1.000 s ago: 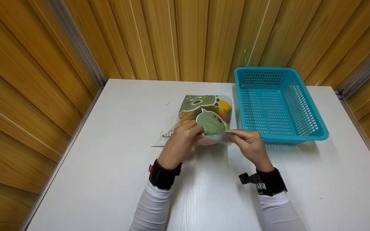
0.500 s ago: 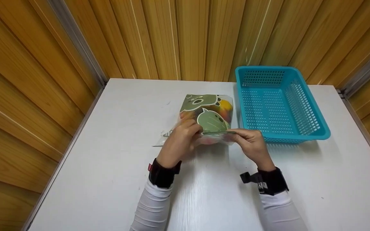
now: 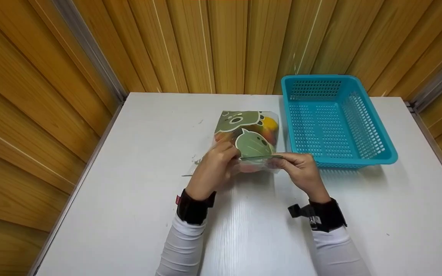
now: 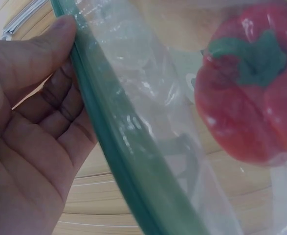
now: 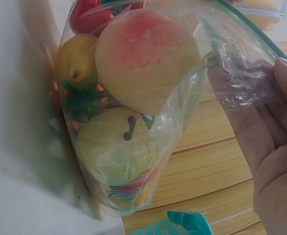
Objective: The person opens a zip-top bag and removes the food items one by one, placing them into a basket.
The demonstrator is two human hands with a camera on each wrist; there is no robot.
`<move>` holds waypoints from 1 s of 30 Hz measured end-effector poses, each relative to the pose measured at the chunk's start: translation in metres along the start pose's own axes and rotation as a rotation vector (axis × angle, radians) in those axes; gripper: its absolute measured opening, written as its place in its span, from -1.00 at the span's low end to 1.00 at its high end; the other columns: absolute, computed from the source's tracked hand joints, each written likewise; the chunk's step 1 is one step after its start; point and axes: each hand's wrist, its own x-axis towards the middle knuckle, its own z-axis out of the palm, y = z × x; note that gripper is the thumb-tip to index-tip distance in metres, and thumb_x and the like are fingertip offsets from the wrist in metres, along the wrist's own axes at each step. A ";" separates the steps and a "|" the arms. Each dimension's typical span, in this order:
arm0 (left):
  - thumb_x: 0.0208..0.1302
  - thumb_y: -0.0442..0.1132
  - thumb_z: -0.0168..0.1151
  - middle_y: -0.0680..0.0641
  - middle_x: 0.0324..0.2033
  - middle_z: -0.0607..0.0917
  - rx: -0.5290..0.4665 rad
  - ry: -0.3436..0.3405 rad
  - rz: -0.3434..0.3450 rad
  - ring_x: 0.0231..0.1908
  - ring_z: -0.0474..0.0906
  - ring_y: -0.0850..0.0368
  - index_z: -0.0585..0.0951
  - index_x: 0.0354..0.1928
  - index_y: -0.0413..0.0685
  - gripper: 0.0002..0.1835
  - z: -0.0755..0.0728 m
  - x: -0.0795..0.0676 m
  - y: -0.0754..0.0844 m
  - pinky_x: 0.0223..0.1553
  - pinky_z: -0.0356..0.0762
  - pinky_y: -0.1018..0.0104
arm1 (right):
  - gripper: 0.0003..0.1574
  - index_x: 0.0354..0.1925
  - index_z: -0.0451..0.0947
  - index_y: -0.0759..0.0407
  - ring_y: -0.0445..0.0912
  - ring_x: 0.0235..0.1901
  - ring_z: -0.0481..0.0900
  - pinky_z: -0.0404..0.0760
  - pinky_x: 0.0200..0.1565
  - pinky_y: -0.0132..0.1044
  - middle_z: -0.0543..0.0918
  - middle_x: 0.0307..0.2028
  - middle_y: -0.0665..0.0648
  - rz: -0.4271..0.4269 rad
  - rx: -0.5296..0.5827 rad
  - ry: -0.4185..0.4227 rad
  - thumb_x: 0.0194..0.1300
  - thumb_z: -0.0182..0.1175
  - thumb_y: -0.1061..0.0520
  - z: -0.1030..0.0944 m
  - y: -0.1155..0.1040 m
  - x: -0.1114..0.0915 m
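Observation:
A clear zip bag (image 3: 254, 143) with green cartoon print lies on the table, filled with fruit and vegetable shapes. At its near left, my left hand (image 3: 213, 168) pinches the bag's green zip edge (image 4: 101, 129) between thumb and fingers. My right hand (image 3: 303, 172) pinches the other end of that edge, its thumb on one side and fingers behind the film. Through the plastic show a red bell pepper (image 4: 246, 117), a peach (image 5: 148, 61), a yellow fruit (image 5: 77, 61) and a pale round fruit (image 5: 116, 147). The left fingertips are hidden in the head view.
A turquoise plastic basket (image 3: 388, 147) stands right of the bag, close to my right hand, with nothing visible inside. The white table (image 3: 129, 184) meets wood-look panel walls (image 3: 228, 46) at the back and left.
Both hands keep hold of the bag's edge in nearly the same spot. The head view has shifted slightly; the bag and basket show no clear movement of their own.

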 end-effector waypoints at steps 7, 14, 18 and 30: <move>0.07 -0.50 0.50 -0.04 -0.32 0.63 -0.006 -0.012 -0.013 -0.21 0.57 0.05 0.64 -0.33 -0.15 -0.79 -0.003 0.001 0.002 -0.11 0.61 0.23 | -0.78 -0.15 0.72 0.52 -0.30 -0.21 0.74 0.66 -0.21 -0.48 0.81 -0.22 0.15 0.003 0.027 -0.009 0.25 0.22 0.55 -0.001 -0.003 0.001; 0.07 -0.49 0.51 -0.06 -0.26 0.65 -0.005 -0.036 -0.031 -0.16 0.60 0.05 0.66 -0.27 -0.18 -0.77 -0.004 0.002 0.002 -0.05 0.63 0.23 | -0.78 -0.14 0.72 0.53 -0.29 -0.22 0.75 0.67 -0.22 -0.46 0.81 -0.21 0.00 -0.003 0.042 -0.015 0.27 0.21 0.55 -0.003 -0.003 0.002; 0.09 -0.47 0.51 -0.07 -0.21 0.67 -0.009 -0.053 -0.050 -0.12 0.60 0.06 0.68 -0.21 -0.18 -0.76 -0.005 0.001 0.002 0.00 0.62 0.22 | -0.77 -0.13 0.71 0.54 -0.29 -0.22 0.75 0.67 -0.21 -0.46 0.81 -0.21 0.04 -0.004 0.041 -0.015 0.27 0.21 0.56 -0.003 -0.003 0.002; 0.01 -0.47 0.53 -0.06 -0.26 0.62 -0.026 -0.041 -0.056 -0.20 0.57 0.07 0.66 -0.26 -0.17 -0.74 -0.006 -0.002 0.000 -0.10 0.61 0.23 | -0.78 -0.12 0.69 0.57 -0.30 -0.25 0.74 0.67 -0.24 -0.47 0.81 -0.23 0.06 0.023 0.034 0.002 0.29 0.18 0.56 -0.005 -0.004 0.000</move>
